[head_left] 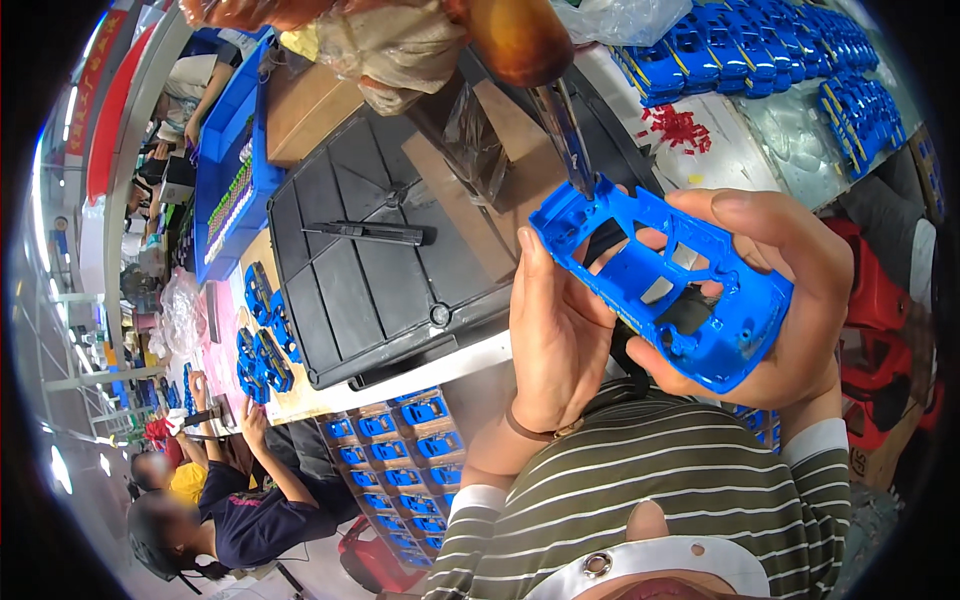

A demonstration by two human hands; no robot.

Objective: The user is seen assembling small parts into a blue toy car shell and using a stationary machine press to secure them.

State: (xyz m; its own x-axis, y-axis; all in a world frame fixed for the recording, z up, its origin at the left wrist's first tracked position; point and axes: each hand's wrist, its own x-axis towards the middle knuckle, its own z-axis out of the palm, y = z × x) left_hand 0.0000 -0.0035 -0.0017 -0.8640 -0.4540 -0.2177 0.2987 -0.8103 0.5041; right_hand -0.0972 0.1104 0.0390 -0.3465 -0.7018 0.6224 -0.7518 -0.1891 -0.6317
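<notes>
Both hands hold a blue plastic toy car body shell (635,272), its hollow inside facing up. My right hand (805,255) wraps round the wide near end, thumb and fingers on opposite sides. At the far left side, my left hand (555,335) supports the shell, its thumb up along the edge and other fingers partly hidden underneath. A metal shaft (563,135) with an amber handle (520,40) points down from above. Its tip meets the shell's far end, though whether it presses in is unclear. Cloth and plastic wrapping (385,55) surround the area beside the handle.
Beneath lies a black ribbed plastic panel (350,290) bearing a slim black tool (370,233). Rows of blue shells (740,50) and small red pieces (680,130) lie far right. A compartmented tray (385,437) holds more shells. Co-workers (265,520) sit left; red stools (870,280) stand right.
</notes>
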